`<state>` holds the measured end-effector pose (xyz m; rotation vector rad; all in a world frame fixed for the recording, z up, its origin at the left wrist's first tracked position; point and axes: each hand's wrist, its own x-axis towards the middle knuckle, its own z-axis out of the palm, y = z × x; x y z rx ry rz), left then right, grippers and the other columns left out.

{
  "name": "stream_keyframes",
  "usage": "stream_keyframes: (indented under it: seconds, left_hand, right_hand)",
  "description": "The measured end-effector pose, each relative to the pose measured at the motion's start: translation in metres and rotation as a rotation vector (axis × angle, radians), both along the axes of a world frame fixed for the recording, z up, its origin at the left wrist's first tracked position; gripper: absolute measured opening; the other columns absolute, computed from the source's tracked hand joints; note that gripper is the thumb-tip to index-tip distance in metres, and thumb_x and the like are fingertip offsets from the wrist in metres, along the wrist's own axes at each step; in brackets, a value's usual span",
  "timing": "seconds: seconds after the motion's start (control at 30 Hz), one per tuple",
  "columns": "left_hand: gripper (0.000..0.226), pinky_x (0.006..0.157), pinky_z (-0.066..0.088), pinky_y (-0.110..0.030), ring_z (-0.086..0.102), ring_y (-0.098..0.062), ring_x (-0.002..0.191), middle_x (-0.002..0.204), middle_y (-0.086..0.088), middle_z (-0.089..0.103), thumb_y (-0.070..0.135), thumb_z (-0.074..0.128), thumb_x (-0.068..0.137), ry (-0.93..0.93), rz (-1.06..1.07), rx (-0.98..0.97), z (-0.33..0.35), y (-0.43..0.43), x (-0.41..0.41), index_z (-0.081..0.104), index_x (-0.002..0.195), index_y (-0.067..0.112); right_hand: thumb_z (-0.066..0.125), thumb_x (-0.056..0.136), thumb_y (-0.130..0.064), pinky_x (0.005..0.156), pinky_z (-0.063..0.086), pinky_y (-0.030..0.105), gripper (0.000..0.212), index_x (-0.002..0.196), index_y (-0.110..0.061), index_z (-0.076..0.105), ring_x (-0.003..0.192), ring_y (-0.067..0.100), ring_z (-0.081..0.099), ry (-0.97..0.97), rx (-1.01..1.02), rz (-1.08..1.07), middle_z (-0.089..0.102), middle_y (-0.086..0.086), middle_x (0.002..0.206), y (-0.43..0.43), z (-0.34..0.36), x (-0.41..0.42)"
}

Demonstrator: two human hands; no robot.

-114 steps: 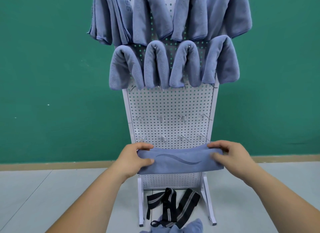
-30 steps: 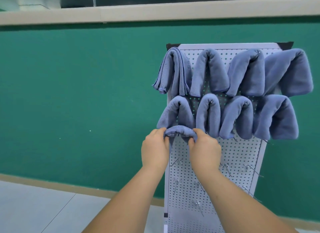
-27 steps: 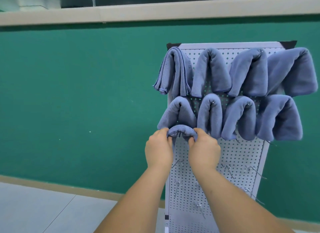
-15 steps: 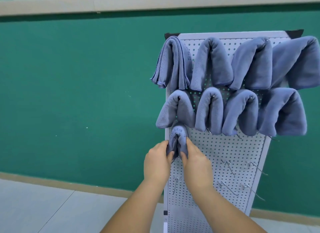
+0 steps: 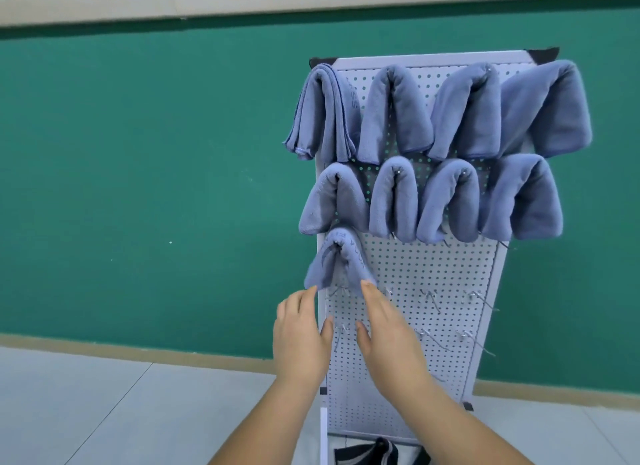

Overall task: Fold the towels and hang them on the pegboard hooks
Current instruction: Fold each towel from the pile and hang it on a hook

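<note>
We have let go. Half a second ago both hands pinched the towel [image 5: 337,264]; now it hangs by itself on the leftmost third-row hook, near 9 o'clock on the pegboard [image 5: 433,274]. Our left hand [image 5: 301,336] and right hand [image 5: 388,333] are at its 6 o'clock, fingers straight and apart, gripping nothing. Bare hooks [image 5: 429,296] toward 3 o'clock await the next one.
</note>
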<state>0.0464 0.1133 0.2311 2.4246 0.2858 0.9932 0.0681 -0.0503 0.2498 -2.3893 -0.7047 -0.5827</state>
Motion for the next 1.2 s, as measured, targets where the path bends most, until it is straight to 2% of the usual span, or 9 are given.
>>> stream_keyframes:
  seconds: [0.1,0.23,0.4,0.6,0.7,0.83,1.0,1.07,1.2]
  left_hand:
    - [0.056,0.108,0.043,-0.031,0.045,-0.015,0.13,0.136,0.01,0.055,0.036,0.073,0.094,0.051,-0.057,0.024,-0.037,-0.013,-0.025,0.054,0.145,0.026]
    - [0.058,0.109,0.043,-0.033,0.045,-0.016,0.133,0.142,0.009,0.056,0.036,0.073,0.094,0.408,-0.264,-0.03,-0.094,-0.032,-0.057,0.052,0.148,0.03]
    - [0.059,0.105,0.048,-0.032,0.055,-0.016,0.125,0.134,0.006,0.064,0.038,0.082,0.083,0.795,-0.463,-0.01,-0.155,-0.058,-0.087,0.062,0.139,0.034]
    - [0.057,0.098,0.054,-0.034,0.063,-0.014,0.114,0.126,0.012,0.064,0.042,0.084,0.078,1.048,-0.611,-0.015,-0.218,-0.095,-0.106,0.063,0.131,0.044]
    - [0.052,0.095,0.053,-0.033,0.062,-0.014,0.111,0.12,0.012,0.066,0.041,0.08,0.083,1.075,-0.654,0.063,-0.246,-0.109,-0.114,0.063,0.131,0.042]
    - [0.042,0.084,0.054,-0.028,0.066,-0.011,0.097,0.111,0.011,0.071,0.04,0.078,0.087,1.14,-0.684,0.045,-0.28,-0.126,-0.131,0.065,0.127,0.036]
    - [0.017,0.077,0.054,-0.036,0.068,-0.027,0.099,0.107,-0.003,0.071,0.025,0.067,0.094,1.199,-0.651,0.271,-0.3,-0.147,-0.131,0.066,0.11,0.023]
    - [0.007,0.072,0.053,-0.035,0.069,-0.028,0.094,0.1,-0.006,0.073,0.023,0.061,0.096,1.18,-0.613,0.214,-0.303,-0.148,-0.126,0.067,0.099,0.021]
    - [0.018,0.069,0.056,-0.038,0.065,-0.017,0.075,0.077,0.004,0.072,0.036,0.059,0.101,1.017,-0.572,-0.024,-0.298,-0.145,-0.121,0.071,0.092,0.027]
  right_hand:
    - [0.053,0.106,-0.025,0.12,0.031,0.027,0.065,0.165,-0.024,0.025,0.154,0.008,0.029,0.015,-0.084,0.005,0.023,-0.01,0.171,-0.025,-0.029,-0.02]
    - [0.054,0.106,-0.026,0.118,0.038,0.033,0.059,0.161,-0.026,0.035,0.151,0.013,0.037,0.158,-0.238,-0.017,0.031,-0.009,0.169,-0.067,-0.082,-0.042]
    - [0.059,0.101,-0.031,0.105,0.049,0.036,0.059,0.156,-0.033,0.041,0.134,0.02,0.054,0.493,-0.47,-0.04,0.049,-0.007,0.157,-0.118,-0.145,-0.065]
    - [0.067,0.091,-0.037,0.1,0.051,0.038,0.048,0.137,-0.029,0.06,0.127,0.027,0.058,0.91,-0.778,0.049,0.059,-0.002,0.14,-0.165,-0.212,-0.083]
    - [0.076,0.085,-0.042,0.103,0.052,0.041,0.063,0.144,-0.043,0.054,0.124,0.025,0.058,1.029,-0.76,0.03,0.055,-0.002,0.146,-0.181,-0.238,-0.091]
    - [0.081,0.082,-0.041,0.103,0.051,0.037,0.071,0.147,-0.039,0.053,0.125,0.021,0.058,1.123,-0.687,0.02,0.059,-0.004,0.142,-0.191,-0.27,-0.111]
    - [0.079,0.082,-0.039,0.089,0.05,0.032,0.066,0.144,-0.039,0.055,0.115,0.023,0.06,1.1,-0.675,0.065,0.057,-0.001,0.129,-0.187,-0.301,-0.124]
    - [0.075,0.084,-0.041,0.09,0.052,0.036,0.062,0.142,-0.041,0.054,0.112,0.026,0.06,1.049,-0.667,0.058,0.051,0.0,0.122,-0.185,-0.304,-0.123]
    - [0.067,0.091,-0.054,0.084,0.05,0.037,0.046,0.131,-0.032,0.06,0.101,0.024,0.056,0.963,-0.624,0.045,0.045,-0.001,0.112,-0.186,-0.302,-0.116]
